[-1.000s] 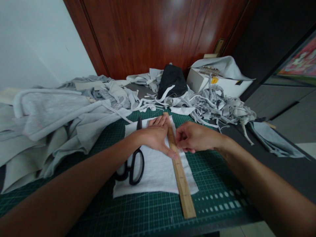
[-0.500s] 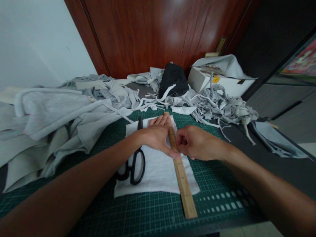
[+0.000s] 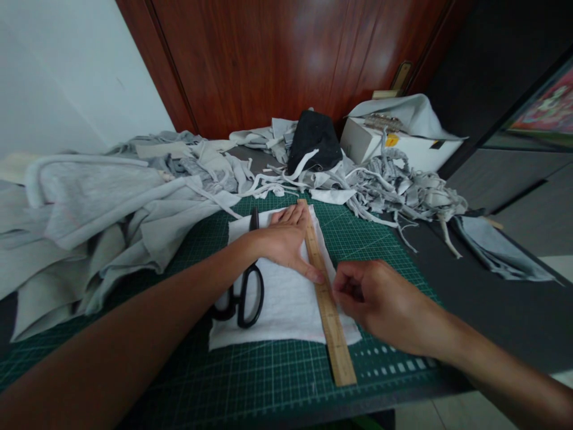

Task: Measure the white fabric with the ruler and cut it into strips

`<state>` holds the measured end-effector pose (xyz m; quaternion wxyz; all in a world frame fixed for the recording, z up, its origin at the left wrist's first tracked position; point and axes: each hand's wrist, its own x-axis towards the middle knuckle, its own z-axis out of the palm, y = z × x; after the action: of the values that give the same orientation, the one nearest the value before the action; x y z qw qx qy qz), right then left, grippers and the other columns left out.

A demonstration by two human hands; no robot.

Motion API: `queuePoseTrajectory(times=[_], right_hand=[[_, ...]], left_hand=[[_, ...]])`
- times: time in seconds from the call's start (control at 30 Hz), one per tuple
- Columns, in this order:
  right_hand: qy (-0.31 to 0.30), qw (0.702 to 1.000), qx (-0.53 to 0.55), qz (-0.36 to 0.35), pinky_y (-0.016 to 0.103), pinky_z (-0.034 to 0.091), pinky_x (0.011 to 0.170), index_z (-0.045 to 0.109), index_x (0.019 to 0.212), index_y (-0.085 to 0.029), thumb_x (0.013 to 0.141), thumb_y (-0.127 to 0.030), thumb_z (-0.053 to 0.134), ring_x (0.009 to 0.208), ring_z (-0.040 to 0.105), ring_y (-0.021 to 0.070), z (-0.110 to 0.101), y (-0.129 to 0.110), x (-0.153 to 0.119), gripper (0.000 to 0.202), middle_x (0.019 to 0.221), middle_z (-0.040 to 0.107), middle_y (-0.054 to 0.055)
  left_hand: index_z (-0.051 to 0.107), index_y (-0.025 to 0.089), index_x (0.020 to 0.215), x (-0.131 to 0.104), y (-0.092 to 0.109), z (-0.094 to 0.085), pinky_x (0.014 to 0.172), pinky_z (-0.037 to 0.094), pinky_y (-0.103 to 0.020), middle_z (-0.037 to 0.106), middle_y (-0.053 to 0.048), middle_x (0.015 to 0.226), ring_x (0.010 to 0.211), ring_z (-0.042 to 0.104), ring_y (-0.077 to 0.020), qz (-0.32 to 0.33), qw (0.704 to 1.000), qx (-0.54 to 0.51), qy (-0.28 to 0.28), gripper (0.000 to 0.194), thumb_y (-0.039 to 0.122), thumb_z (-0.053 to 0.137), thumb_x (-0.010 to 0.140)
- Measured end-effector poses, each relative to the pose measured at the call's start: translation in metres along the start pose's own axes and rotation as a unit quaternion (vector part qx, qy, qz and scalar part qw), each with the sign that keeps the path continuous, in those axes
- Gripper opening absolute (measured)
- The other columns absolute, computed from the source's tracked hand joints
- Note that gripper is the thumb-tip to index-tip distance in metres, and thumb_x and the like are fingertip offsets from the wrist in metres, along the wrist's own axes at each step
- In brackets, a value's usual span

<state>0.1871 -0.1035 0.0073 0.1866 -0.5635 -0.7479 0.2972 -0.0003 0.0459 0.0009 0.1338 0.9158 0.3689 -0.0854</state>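
A white cloth [image 3: 286, 310] lies flat on a green gridded cutting mat [image 3: 268, 370]. Along the cloth's right side runs a wooden ruler [image 3: 333, 334]. My left hand [image 3: 290, 242] is spread flat over cloth and ruler, its thumb pressing on the ruler. Just right of the ruler, at the cloth's right edge, my right hand [image 3: 369, 292] has its fingers curled in a pinch; whatever they hold is too small or hidden to make out. Black-handled scissors [image 3: 253, 297] rest on the left part of the cloth, partly covered by my left forearm.
Heaps of grey and off-white fabric [image 3: 102, 203] lie at the left. Fabric strips [image 3: 389, 185] are piled at the back right, near a black cloth [image 3: 316, 143] and a white box [image 3: 403, 143]. Folded grey fabric [image 3: 501, 248] lies at the right.
My right hand has moved toward me and a little to the right, down along the ruler's edge. My left hand stays on the ruler and cloth.
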Motion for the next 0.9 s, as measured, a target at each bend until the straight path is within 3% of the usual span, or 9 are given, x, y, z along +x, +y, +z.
queuePoseTrajectory(times=[0.17,0.4,0.53,0.6,0.73,0.9], right_hand=[[-0.021,0.999,0.021,0.027,0.026,0.033,0.047,0.064,0.077,-0.02,0.09,-0.015,0.061,0.052,0.053,0.0121,0.004,-0.004,-0.019,0.014,0.064,0.063,-0.001],[-0.089,0.994,0.017,0.058,0.026,0.034,0.047,0.065,0.076,-0.023,0.091,-0.022,0.062,0.055,0.054,0.0143,0.002,-0.012,-0.047,0.015,0.067,0.064,0.0],[-0.103,0.993,0.02,0.046,0.025,0.038,0.05,0.068,0.08,-0.024,0.093,-0.024,0.062,0.061,0.057,0.0149,-0.005,-0.008,-0.048,0.014,0.072,0.065,0.001],[-0.083,0.995,0.049,0.033,0.025,0.035,0.048,0.068,0.081,-0.023,0.094,-0.024,0.06,0.057,0.052,0.0135,-0.008,-0.004,-0.039,0.016,0.068,0.062,-0.001],[0.028,0.994,0.106,0.012,0.024,0.036,0.048,0.068,0.084,-0.021,0.093,-0.024,0.061,0.055,0.049,0.0123,-0.011,0.008,-0.011,0.012,0.066,0.061,-0.002],[0.042,0.993,0.107,-0.006,0.025,0.038,0.051,0.069,0.084,-0.02,0.092,-0.023,0.063,0.057,0.053,0.0128,-0.006,0.016,0.006,0.01,0.068,0.064,-0.001]], left_hand=[[-0.02,-0.001,0.163,0.0,-0.002,0.0,0.132,0.002,-0.054,-0.026,-0.025,0.17,0.161,-0.017,-0.0454,-0.003,1.0,0.0,-0.009,0.172,0.099,0.063,0.052],[-0.019,-0.001,0.163,0.0,-0.001,0.0,0.132,0.001,-0.054,-0.022,-0.025,0.172,0.162,-0.018,-0.0442,-0.005,1.0,-0.001,-0.014,0.168,0.096,0.065,0.054],[-0.019,0.0,0.164,0.0,-0.001,0.0,0.131,0.001,-0.055,-0.022,-0.024,0.172,0.162,-0.017,-0.0443,-0.002,1.0,-0.001,-0.009,0.169,0.098,0.062,0.053],[-0.019,-0.001,0.164,-0.001,-0.001,0.0,0.132,0.001,-0.054,-0.024,-0.024,0.171,0.162,-0.017,-0.044,-0.004,1.0,0.001,-0.01,0.172,0.101,0.061,0.05],[-0.02,-0.001,0.163,0.0,-0.001,0.0,0.132,0.0,-0.053,-0.026,-0.024,0.17,0.162,-0.018,-0.0442,-0.004,1.0,0.004,-0.01,0.174,0.102,0.06,0.048],[-0.019,0.002,0.164,0.001,-0.001,0.0,0.131,0.0,-0.056,-0.024,-0.024,0.171,0.162,-0.017,-0.0441,-0.001,1.0,-0.003,-0.007,0.176,0.104,0.061,0.045]])
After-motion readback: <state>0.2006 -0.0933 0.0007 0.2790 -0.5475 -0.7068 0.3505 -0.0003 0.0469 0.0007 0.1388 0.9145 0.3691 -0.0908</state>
